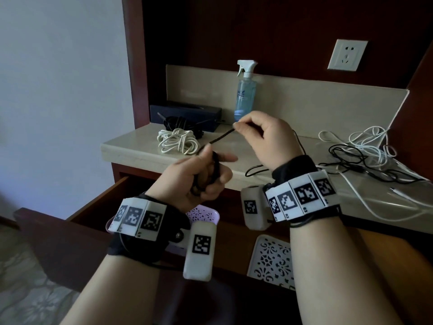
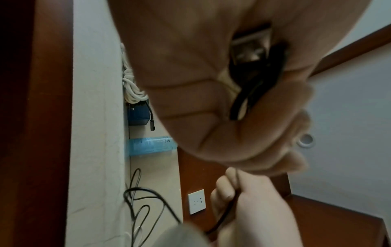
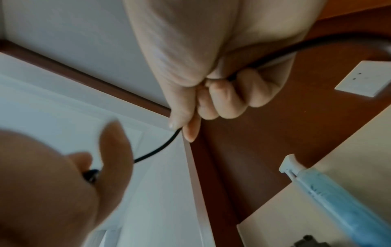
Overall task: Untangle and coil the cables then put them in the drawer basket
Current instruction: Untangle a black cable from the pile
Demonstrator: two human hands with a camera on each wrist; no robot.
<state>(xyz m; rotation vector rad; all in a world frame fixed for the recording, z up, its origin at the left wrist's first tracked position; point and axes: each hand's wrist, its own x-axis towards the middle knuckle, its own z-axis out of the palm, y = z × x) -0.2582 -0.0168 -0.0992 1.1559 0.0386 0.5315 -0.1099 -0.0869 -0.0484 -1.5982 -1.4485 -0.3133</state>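
Observation:
My left hand [image 1: 203,174] grips a small coil of black cable [image 1: 212,171], whose loops pass round its curled fingers [image 2: 249,93]. A taut stretch of that cable [image 1: 221,137] runs up to my right hand [image 1: 257,134], which pinches it between thumb and forefinger [image 3: 184,127]. The cable passes on through the right fist [image 3: 296,50]. A coiled white cable [image 1: 178,141] and a black bundle [image 1: 178,124] lie on the counter's left. A tangle of white and black cables [image 1: 365,151] sprawls on the right. A purple basket [image 1: 206,213] sits in the open drawer [image 1: 98,202], mostly hidden by my left wrist.
A blue spray bottle [image 1: 244,95] stands at the counter's back by a dark box [image 1: 187,113]. A wall socket [image 1: 346,55] is above the right side. A white perforated basket [image 1: 271,261] shows below my right wrist. The beige counter edge [image 1: 131,156] overhangs the drawer.

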